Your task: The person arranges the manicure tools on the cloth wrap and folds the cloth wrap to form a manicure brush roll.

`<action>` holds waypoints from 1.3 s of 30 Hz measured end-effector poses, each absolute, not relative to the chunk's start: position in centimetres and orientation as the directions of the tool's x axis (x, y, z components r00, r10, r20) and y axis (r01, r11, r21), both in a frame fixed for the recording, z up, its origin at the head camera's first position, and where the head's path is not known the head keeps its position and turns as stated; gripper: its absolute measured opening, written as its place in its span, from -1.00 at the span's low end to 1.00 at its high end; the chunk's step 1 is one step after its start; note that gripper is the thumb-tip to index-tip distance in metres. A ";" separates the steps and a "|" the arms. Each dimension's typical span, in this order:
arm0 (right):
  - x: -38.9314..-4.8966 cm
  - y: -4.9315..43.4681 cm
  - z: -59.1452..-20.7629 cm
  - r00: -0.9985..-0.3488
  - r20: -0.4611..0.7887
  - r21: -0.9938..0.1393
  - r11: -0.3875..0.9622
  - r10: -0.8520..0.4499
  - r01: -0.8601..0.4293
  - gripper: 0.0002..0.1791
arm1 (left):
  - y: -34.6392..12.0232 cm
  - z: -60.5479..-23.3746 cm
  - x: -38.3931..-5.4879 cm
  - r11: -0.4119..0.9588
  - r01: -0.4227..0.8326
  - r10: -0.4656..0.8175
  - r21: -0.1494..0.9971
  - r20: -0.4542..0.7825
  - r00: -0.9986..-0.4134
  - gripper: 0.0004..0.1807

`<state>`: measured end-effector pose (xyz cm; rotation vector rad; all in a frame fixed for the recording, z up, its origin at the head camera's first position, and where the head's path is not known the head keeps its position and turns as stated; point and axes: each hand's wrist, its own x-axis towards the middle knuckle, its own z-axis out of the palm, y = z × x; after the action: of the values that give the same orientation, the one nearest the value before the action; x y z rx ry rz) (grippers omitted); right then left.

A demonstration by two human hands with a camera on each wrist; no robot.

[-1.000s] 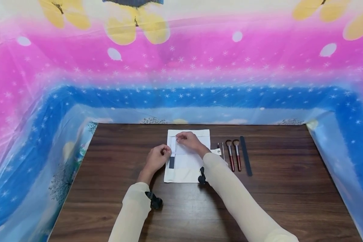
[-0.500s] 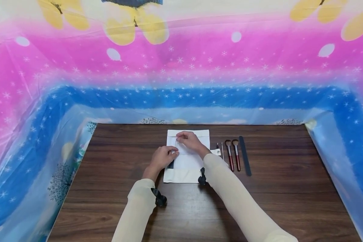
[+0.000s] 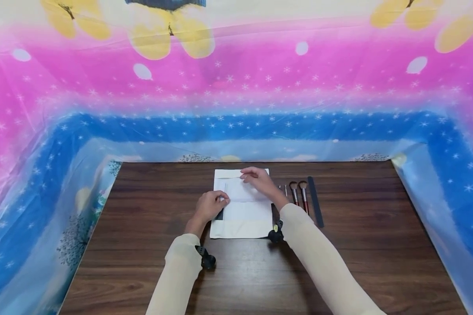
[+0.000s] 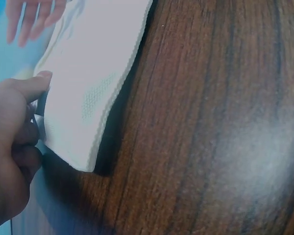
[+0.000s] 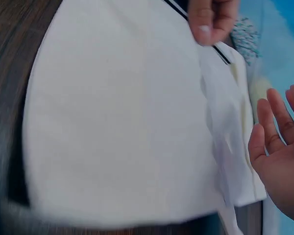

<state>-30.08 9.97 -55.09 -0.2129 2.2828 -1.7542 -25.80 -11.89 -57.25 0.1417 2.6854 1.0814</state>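
A white fabric pouch (image 3: 240,229) lies spread out on the dark wooden table, with a folded band along its front edge. At its left side, my left hand (image 3: 210,205) pinches the edge, the thumb on top and the other fingers curled beneath, as the left wrist view shows. A dark strip (image 3: 220,216) shows beside that hand. Over the far right part of the pouch hovers my right hand (image 3: 258,180). The right wrist view shows its fingers (image 5: 279,115) spread and relaxed, apart from the cloth.
Right of the pouch lie two makeup brushes (image 3: 303,189) with red handles, partly behind the right forearm. Thin slender tools (image 3: 285,190) lie beside them, and a long dark flat strip (image 3: 315,201) is farthest right. A patterned cloth (image 3: 236,127) walls in the table.
My left hand has moved right onto the pouch's edge. My right hand has left the pouch's upper left and shifted right, and its forearm now covers part of the brushes.
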 end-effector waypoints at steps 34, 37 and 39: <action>-24.5 27.8 -54.2 -0.971 -0.141 -0.919 0.339 0.196 0.202 -0.56 | -11.9 -57.9 -25.3 0.685 -0.032 0.127 0.728 -0.163 -0.978 -0.87; -24.0 28.2 -54.9 -0.967 -0.157 -0.896 0.384 0.200 0.224 -0.57 | -11.8 -57.9 -25.2 0.684 -0.034 0.125 0.728 -0.162 -0.979 -0.87; -23.6 28.3 -55.3 -0.966 -0.153 -0.872 0.432 0.206 0.230 -0.58 | -11.8 -57.9 -25.2 0.683 -0.036 0.122 0.729 -0.163 -0.979 -0.87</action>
<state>-23.59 28.33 -55.28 0.4023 2.6385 -1.6129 -25.23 -11.82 -57.85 0.0693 2.6972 1.1744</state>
